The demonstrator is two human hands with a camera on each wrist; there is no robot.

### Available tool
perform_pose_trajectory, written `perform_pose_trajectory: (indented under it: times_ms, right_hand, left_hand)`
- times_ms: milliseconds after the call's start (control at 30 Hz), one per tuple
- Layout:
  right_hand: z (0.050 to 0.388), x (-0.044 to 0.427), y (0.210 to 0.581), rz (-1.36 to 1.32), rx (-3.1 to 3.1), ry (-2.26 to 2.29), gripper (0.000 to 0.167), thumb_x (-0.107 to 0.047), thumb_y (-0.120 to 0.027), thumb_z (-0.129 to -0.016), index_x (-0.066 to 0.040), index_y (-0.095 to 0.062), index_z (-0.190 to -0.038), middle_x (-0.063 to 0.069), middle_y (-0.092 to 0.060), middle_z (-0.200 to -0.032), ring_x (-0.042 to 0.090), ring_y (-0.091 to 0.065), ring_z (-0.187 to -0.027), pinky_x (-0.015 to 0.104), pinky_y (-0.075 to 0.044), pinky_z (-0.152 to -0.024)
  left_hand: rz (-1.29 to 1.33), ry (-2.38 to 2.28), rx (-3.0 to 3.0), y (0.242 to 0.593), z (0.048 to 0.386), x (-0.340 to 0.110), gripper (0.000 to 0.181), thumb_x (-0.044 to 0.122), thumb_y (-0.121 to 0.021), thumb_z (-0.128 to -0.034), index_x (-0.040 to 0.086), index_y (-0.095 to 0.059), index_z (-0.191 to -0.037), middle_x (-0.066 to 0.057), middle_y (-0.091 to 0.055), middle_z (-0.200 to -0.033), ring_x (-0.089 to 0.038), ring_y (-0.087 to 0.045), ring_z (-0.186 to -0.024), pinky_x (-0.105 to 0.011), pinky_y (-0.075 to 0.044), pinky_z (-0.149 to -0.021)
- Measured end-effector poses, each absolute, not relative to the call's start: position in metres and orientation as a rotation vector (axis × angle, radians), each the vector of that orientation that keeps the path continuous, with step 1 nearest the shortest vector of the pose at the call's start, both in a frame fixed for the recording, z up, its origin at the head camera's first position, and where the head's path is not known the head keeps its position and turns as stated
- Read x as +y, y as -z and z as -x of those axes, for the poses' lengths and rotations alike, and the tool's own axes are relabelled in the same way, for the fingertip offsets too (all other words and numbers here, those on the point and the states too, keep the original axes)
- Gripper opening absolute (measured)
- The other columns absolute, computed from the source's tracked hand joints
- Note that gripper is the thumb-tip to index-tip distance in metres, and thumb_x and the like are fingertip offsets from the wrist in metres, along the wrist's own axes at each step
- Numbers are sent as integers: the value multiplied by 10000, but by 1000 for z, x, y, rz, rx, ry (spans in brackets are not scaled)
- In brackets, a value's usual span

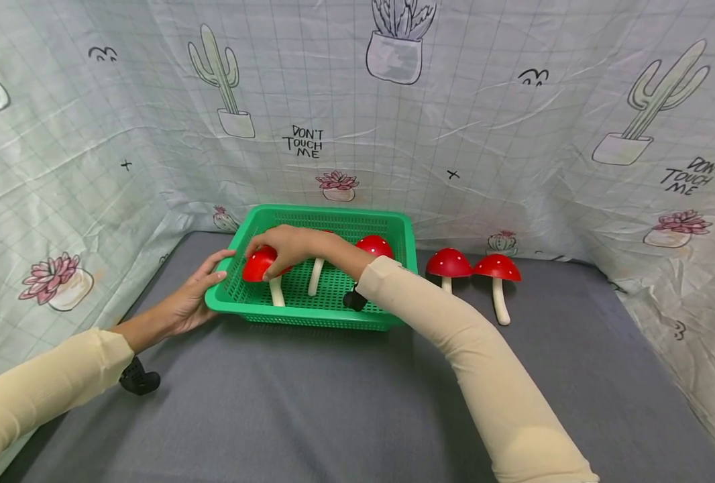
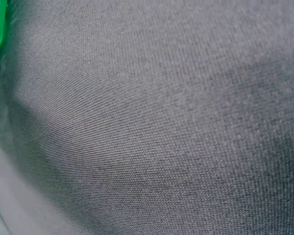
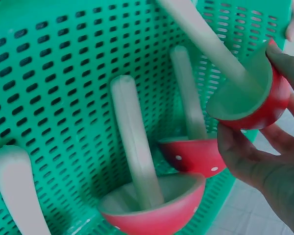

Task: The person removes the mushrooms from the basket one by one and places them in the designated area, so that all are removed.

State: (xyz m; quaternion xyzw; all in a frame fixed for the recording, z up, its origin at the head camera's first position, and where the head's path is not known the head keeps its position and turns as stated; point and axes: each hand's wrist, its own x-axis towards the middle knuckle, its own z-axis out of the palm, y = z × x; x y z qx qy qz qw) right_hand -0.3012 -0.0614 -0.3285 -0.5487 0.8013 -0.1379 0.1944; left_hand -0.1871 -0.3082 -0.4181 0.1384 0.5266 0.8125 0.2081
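In the head view, from the left, a cream sleeve (image 1: 49, 379) leads to the left hand (image 1: 190, 296), whose fingers lie fairly straight against the left rim of a green basket (image 1: 312, 316) on the grey surface (image 1: 309, 402). Just inside that end, the right hand (image 1: 290, 243) pinches the red cap of the held mushroom (image 1: 259, 263) between thumb and fingers, its pale stem slanting over the basket; whether it touches the basket I cannot tell. Next comes the middle mushroom (image 1: 316, 276), its cap mostly covered by the right arm, then the spotted mushroom (image 1: 373, 245) near the right end. The right wrist view shows three mushrooms in the basket besides the held one. Beyond the basket, a near mushroom (image 1: 449, 263) and a far mushroom (image 1: 499, 270) lie side by side on the surface. Printed cloth (image 1: 635, 201) hangs at the far right.
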Motion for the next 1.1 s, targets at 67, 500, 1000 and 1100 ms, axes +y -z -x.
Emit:
perform_pose_trajectory:
  times_ms: [67,500,1000,1100]
  right_hand:
    - [301,-60,325,1554,2253,400,556,-298,-754,-925,-178,-545,-1426,8,-581,-1328,142,-516,-1142,240,-473,-905]
    - [288,-33,302,1511,2336,513,575,-297,-785,-897,-194,-557,-1415,23,-530,-1380,156,-483,-1217,248,-495,-916]
    - [275,20,300,1426,2441,712,536,-282,-780,-884,-231,-587,-1381,0,-544,-1316,162,-514,-1166,255,-561,-839]
    - [275,26,301,1422,2442,731,534,-267,-777,-887,-217,-586,-1383,7,-546,-1319,167,-515,-1167,265,-562,-847]
  left_hand:
    - [-376,-2263,1467,418,188,-308,456,97,-328,-1120,326,-247,-1505,-11,-423,-1427,-243,-644,-1169,-401,-596,-883]
    - [-366,-2257,1463,423,188,-309,450,103,-320,-1121,331,-253,-1503,-53,-432,-1385,-231,-658,-1114,-389,-605,-857]
    - [-420,-2287,1437,426,190,-309,453,102,-305,-1122,328,-275,-1513,-108,-439,-1385,-239,-655,-1119,-382,-603,-864]
    - [-426,-2289,1443,426,190,-310,455,109,-315,-1122,321,-255,-1520,-117,-417,-1398,-240,-651,-1123,-380,-604,-859]
